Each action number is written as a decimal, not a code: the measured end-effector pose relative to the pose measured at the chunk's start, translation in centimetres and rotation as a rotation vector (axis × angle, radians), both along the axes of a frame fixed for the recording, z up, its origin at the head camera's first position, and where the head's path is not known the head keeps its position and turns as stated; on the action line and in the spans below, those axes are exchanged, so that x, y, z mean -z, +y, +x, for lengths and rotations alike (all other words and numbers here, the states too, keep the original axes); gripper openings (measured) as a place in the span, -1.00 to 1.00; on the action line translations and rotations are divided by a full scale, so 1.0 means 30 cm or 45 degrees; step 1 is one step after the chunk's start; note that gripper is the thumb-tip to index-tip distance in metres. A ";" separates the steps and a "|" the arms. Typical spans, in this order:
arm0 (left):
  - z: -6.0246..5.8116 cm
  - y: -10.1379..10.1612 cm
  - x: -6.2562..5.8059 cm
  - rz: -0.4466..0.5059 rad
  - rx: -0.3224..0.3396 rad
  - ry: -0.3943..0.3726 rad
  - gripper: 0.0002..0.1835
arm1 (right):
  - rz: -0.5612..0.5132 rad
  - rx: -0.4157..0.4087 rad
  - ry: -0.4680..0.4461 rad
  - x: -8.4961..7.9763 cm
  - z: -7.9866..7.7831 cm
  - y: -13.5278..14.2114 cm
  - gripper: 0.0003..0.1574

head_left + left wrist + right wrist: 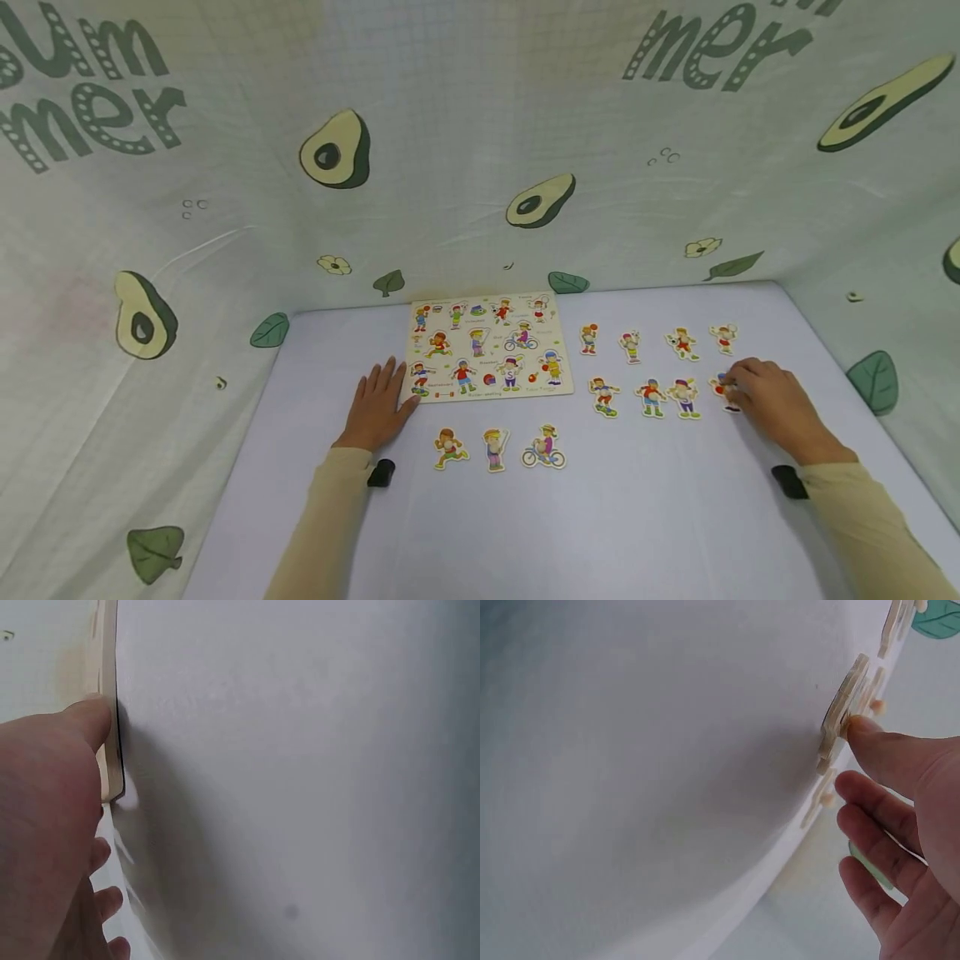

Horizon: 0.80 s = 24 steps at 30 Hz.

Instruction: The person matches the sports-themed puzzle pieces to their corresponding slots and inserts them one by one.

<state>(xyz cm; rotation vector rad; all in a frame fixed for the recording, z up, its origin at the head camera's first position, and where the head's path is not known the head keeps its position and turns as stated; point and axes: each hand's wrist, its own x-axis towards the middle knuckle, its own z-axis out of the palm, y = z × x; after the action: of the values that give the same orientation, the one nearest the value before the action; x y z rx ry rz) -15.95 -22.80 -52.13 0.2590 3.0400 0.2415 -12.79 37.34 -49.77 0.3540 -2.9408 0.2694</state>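
Observation:
My left hand (377, 408) lies flat with straight fingers at the left edge of a puzzle board (528, 358) printed with sports figures. Its thumb touches the board's side (109, 652) in the left wrist view. My right hand (780, 410) pinches a wooden figure puzzle piece (722, 386) at the right end of the lower row. In the right wrist view the thumb is on that piece (840, 712), and the other fingers are bent below it. The fingers cover part of its picture in the head view.
Several knobbed figure pieces lie right of the board, among them a footballer (682, 343) and a skateboarder (603, 397). Before the board are a runner (448, 448), a batter (494, 450) and a cyclist (544, 450). An avocado-print cloth (450, 150) hangs behind the white table (585, 533).

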 end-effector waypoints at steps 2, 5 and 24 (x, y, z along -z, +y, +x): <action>-0.001 -0.001 0.003 0.000 -0.014 -0.019 -0.21 | 0.004 0.000 0.011 -0.001 -0.001 -0.002 -0.70; -0.001 -0.001 0.009 0.001 -0.023 -0.029 -0.21 | 0.019 0.011 0.026 -0.003 -0.004 -0.006 -0.68; 0.000 -0.003 0.025 -0.006 -0.031 -0.042 -0.22 | -0.030 -0.107 0.159 -0.114 -0.048 -0.185 -0.68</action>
<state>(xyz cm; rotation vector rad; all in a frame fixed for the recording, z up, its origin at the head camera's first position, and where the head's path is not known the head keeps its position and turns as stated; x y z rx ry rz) -15.95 -22.88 -52.89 0.2161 3.0119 0.2382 -14.24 31.77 -46.36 0.4741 -2.8023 0.2818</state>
